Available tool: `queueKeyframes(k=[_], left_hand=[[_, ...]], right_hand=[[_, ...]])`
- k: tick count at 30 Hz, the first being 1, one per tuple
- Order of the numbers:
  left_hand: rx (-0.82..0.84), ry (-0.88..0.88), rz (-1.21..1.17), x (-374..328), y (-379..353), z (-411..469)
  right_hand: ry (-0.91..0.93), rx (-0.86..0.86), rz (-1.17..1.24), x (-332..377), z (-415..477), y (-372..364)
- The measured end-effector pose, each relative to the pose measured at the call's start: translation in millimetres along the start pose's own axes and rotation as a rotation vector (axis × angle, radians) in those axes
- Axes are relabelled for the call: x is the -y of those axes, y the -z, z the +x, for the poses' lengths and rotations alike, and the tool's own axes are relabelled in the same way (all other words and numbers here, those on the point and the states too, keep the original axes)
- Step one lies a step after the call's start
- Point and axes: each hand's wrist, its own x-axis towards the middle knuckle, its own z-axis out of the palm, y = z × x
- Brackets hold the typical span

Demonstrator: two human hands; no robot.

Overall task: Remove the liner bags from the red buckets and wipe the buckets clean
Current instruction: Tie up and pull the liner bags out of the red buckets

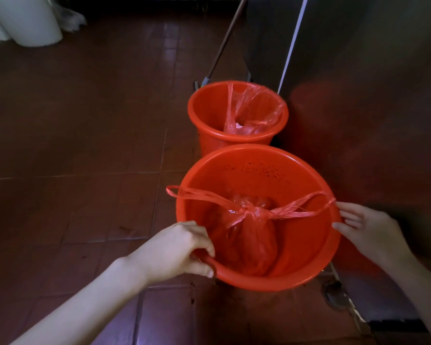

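Two red buckets stand close together on the dark red tiled floor [85,145], right beside a steel cabinet [358,83] whose side picks up their red glow. The near bucket [306,245] is tipped a little toward the person, and its far inner wall is peppered with small dark specks. Inside it sits a red bag [246,242], knotted shut and bulging, resting against the bottom and the near wall. Its two handle loops stretch out from the knot, one draped over the left rim, the other reaching across to the right rim. The left hand [177,247] is clenched on the near-left rim, fingers curled over the edge and thumb underneath. The right hand [368,230] lies against the outside of the right rim with fingers spread and loose; the fingertips sit just at the end of the right loop, but I cannot tell whether they are pinching it. The far bucket [204,120] stands upright behind, touching or nearly touching the near one, and a thin red liner [251,113] hangs open inside it, clinging to the right wall with something pale at the bottom. Behind that, a mop handle [227,38] leans against the cabinet, and a white bin [28,23] stands well apart at the far left.
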Motion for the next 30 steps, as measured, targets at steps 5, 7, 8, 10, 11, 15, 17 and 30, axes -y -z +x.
queueKeyframes(k=[5, 7, 8, 10, 11, 15, 17, 30], left_hand=[[-0.032, 0.077, -0.014, 19, 14, -45], [-0.059, 0.126, 0.016, 29, 22, -69], [-0.079, 0.155, 0.031, 34, 25, -81], [-0.13, 0.214, 0.061, 46, 30, -104], [-0.157, 0.241, 0.078, 53, 33, -113], [-0.313, 0.364, 0.133, 78, 38, -135], [-0.373, 0.421, 0.164, 88, 39, -133], [-0.873, 0.806, -0.064, 136, 38, 14]], right_hand=[[0.174, 0.112, -0.044, 28, 2, -29], [0.227, 0.201, -0.049, 45, 8, -49], [0.271, 0.247, -0.046, 55, 13, -61], [0.391, 0.31, -0.059, 78, 24, -85], [0.453, 0.322, -0.09, 91, 31, -98], [0.566, 0.368, -0.197, 147, 59, -144], [0.589, 0.363, -0.261, 166, 70, -159], [0.472, 0.071, -0.685, 175, 171, -139]])
